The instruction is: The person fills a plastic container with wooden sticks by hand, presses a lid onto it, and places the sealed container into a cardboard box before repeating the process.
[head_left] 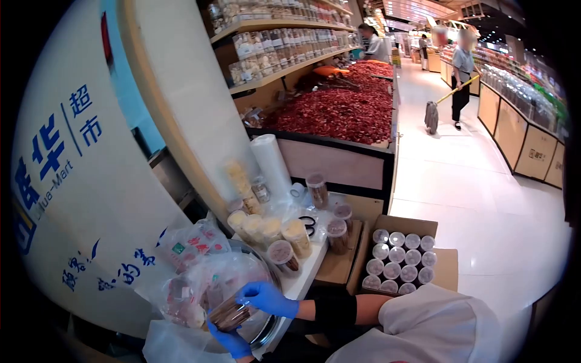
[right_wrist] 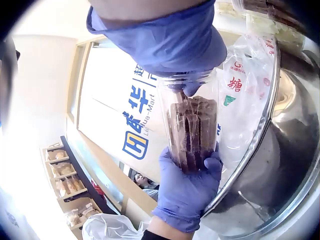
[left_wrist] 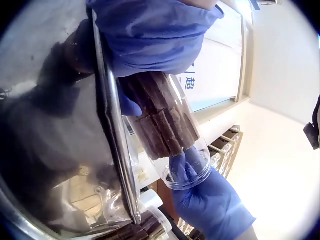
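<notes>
A clear plastic jar [head_left: 230, 314] packed with brown slabs is held tilted over the rim of a steel bowl [head_left: 266, 331]. My left hand [head_left: 232, 342], in a blue glove, grips the jar's base from below. My right hand [head_left: 266, 298], also gloved, lies over the jar's open mouth. In the left wrist view the jar [left_wrist: 162, 125] runs from the left hand [left_wrist: 150, 35] down to the right hand [left_wrist: 210, 200], whose fingertips curl over the rim into the mouth. The right wrist view shows the right hand [right_wrist: 165, 40] above the jar [right_wrist: 192, 130] and the left hand [right_wrist: 187, 192] below.
Plastic bags [head_left: 193, 243] of packaged goods lie in and beside the bowl. Several filled jars [head_left: 284, 239] stand on the white counter [head_left: 302, 275]. A cardboard box [head_left: 399, 260] of lidded jars sits on the right. Beyond are a dried chilli bin [head_left: 339, 112] and a person mopping [head_left: 463, 75].
</notes>
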`<action>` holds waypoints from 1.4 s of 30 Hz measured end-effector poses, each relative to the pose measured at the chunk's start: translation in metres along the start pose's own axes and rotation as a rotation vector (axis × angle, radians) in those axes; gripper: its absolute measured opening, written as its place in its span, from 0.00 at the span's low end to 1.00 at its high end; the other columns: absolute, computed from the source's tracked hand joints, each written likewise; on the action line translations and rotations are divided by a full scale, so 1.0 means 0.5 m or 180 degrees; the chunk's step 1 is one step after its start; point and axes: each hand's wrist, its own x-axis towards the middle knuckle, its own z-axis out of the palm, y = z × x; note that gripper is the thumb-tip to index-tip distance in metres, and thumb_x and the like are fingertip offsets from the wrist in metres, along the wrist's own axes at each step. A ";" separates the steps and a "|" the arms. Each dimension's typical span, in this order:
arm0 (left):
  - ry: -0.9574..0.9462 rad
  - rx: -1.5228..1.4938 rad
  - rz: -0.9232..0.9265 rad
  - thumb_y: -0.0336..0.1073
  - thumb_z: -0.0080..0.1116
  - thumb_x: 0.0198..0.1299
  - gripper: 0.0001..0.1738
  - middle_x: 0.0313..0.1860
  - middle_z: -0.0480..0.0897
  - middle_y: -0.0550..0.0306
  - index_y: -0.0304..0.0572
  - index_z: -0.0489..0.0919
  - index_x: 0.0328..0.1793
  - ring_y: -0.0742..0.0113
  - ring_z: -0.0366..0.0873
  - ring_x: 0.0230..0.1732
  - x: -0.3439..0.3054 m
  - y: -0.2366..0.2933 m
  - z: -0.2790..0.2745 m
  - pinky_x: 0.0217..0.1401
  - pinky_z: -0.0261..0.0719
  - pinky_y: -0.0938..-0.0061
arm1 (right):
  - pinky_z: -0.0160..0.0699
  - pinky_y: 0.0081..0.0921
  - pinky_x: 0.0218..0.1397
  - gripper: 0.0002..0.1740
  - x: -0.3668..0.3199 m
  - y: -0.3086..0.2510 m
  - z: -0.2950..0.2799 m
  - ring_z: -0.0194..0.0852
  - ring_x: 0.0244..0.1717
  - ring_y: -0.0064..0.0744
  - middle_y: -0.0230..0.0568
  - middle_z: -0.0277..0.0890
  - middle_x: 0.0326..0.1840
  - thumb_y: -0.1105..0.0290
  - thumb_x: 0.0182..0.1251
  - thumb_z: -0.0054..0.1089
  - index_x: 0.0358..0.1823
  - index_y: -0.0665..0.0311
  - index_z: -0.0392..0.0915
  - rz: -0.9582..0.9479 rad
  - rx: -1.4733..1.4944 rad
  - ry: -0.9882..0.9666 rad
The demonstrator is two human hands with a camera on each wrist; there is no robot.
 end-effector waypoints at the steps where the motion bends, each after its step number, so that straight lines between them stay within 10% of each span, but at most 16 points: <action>1: 0.0075 -0.0047 -0.0105 0.64 0.38 0.64 0.34 0.54 0.75 0.58 0.50 0.66 0.67 0.66 0.75 0.49 0.000 0.002 0.005 0.36 0.69 0.79 | 0.75 0.22 0.49 0.11 0.004 0.007 -0.002 0.75 0.41 0.20 0.33 0.80 0.40 0.70 0.62 0.63 0.43 0.69 0.79 -0.0114 -0.0383 -0.0238; 4: -0.0638 0.1646 0.0720 0.44 0.36 0.68 0.25 0.52 0.80 0.41 0.32 0.70 0.60 0.52 0.82 0.47 -0.015 0.021 -0.013 0.52 0.83 0.64 | 0.75 0.25 0.51 0.15 0.001 -0.039 -0.013 0.77 0.44 0.23 0.38 0.81 0.42 0.68 0.64 0.61 0.49 0.68 0.78 0.0029 -0.1267 -0.0474; 10: -0.0490 0.1054 0.0588 0.43 0.33 0.69 0.25 0.48 0.81 0.39 0.29 0.72 0.57 0.49 0.82 0.43 -0.023 0.022 0.012 0.49 0.85 0.63 | 0.73 0.31 0.57 0.16 0.002 -0.060 -0.033 0.77 0.51 0.39 0.45 0.78 0.50 0.67 0.70 0.50 0.54 0.67 0.75 -0.1344 -0.2037 -0.1342; 13: -0.0212 0.0939 0.0485 0.45 0.31 0.70 0.27 0.47 0.81 0.41 0.29 0.73 0.57 0.51 0.83 0.42 -0.019 0.028 0.004 0.48 0.85 0.64 | 0.69 0.31 0.61 0.17 -0.001 -0.169 -0.034 0.75 0.55 0.40 0.47 0.75 0.55 0.68 0.72 0.46 0.57 0.67 0.73 0.0009 -0.2806 -0.1783; 16: -0.0355 -0.0298 -0.0063 0.45 0.30 0.70 0.27 0.46 0.82 0.42 0.29 0.74 0.56 0.54 0.83 0.41 -0.006 0.040 0.000 0.48 0.85 0.66 | 0.68 0.28 0.61 0.19 0.002 -0.096 -0.043 0.74 0.54 0.39 0.50 0.74 0.57 0.67 0.70 0.47 0.59 0.64 0.72 -0.0937 -0.1782 -0.1734; 22: -0.0108 -0.0182 -0.0139 0.47 0.26 0.70 0.30 0.45 0.83 0.42 0.28 0.74 0.54 0.56 0.84 0.40 -0.001 0.029 -0.002 0.46 0.86 0.66 | 0.66 0.29 0.64 0.20 -0.007 -0.142 -0.030 0.71 0.61 0.38 0.45 0.70 0.64 0.68 0.75 0.41 0.64 0.64 0.67 -0.0010 -0.1614 -0.1936; 37: 0.0317 -0.0079 -0.0312 0.64 0.36 0.64 0.34 0.53 0.77 0.58 0.48 0.68 0.64 0.66 0.76 0.50 0.000 0.022 0.001 0.38 0.68 0.77 | 0.74 0.32 0.55 0.15 0.016 -0.052 -0.022 0.80 0.46 0.40 0.47 0.80 0.47 0.72 0.64 0.50 0.50 0.65 0.79 -0.1362 -0.1642 -0.1434; 42: 0.0459 -0.0536 -0.0158 0.62 0.35 0.65 0.32 0.55 0.75 0.59 0.49 0.68 0.65 0.68 0.74 0.51 0.020 -0.010 -0.019 0.41 0.66 0.78 | 0.75 0.31 0.52 0.14 0.036 -0.071 -0.053 0.80 0.47 0.40 0.46 0.81 0.45 0.73 0.63 0.52 0.49 0.65 0.79 -0.0424 -0.1898 -0.0871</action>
